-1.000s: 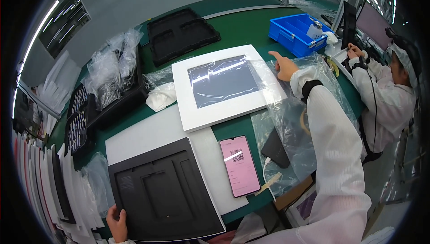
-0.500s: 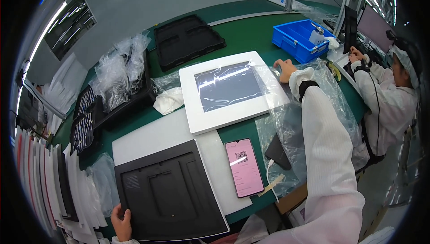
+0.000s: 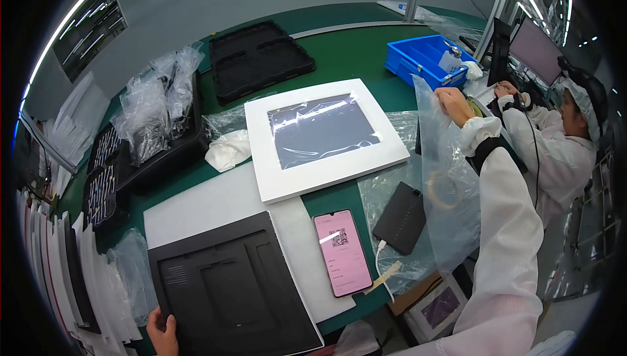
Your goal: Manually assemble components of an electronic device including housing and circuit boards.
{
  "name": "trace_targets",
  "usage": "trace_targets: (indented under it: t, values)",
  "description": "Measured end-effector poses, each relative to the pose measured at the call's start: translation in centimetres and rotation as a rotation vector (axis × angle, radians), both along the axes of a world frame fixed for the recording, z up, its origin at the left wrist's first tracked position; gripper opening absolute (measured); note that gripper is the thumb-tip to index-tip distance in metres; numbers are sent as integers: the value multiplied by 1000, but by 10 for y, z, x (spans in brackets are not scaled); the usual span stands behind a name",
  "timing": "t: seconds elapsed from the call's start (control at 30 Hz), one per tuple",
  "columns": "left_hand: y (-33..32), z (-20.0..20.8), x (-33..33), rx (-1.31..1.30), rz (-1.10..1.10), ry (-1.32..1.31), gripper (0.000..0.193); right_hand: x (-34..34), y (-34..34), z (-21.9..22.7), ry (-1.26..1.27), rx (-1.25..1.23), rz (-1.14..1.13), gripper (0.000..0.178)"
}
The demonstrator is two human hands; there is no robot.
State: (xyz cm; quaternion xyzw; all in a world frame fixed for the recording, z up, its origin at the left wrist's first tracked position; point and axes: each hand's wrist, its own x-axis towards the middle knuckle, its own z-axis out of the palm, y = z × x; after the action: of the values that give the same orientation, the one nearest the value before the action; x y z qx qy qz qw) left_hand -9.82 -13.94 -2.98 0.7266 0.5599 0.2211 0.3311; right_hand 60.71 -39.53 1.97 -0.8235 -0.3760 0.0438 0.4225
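At the upper right, my right hand [image 3: 455, 104] pinches the top corner of a clear plastic bag [image 3: 449, 193], which hangs down in front of my sleeve. My left hand [image 3: 162, 335] grips the lower left edge of a black molded panel [image 3: 238, 284] with shallow recesses. That panel lies on a white foam sheet [image 3: 189, 202]. Beyond it rests a white-framed panel [image 3: 264, 176], its dark screen [image 3: 323, 130] under shiny clear film. A phone [image 3: 343, 255] with a pink screen lies beside the foam. To its right is a black power bank [image 3: 400, 219] with a white cable.
A blue divided bin [image 3: 418, 55] holding a bottle stands at the back right. Black trays [image 3: 258, 62] and crumpled plastic bags [image 3: 160, 108] occupy the back and left. White sheets [image 3: 98, 291] stand upright at the left. A co-worker [image 3: 548, 127] sits at the right.
My right hand has moved right from beside the white-framed panel, lifting the plastic bag off its right side. The power bank is now more exposed. My left hand remains on the black panel's edge.
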Motion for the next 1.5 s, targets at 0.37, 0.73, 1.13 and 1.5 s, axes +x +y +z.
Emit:
trace_targets:
  t: [0.37, 0.73, 1.13, 1.5]
  values:
    - [-1, -2, 2, -26, -2, -26, 32, -23, -8, -36, -138, -981, -481, 109]
    - [-1, -3, 1, -36, -52, -72, 32, -10, 11, -42, -39, -866, -525, 107]
    - [1, -4, -1, -32, -73, -122, 30, -7, 25, -33, 8, -757, -588, 106]
    - [-6, 3, 10, -106, -44, -159, 30, 13, 35, -24, 78, -656, -637, 105]
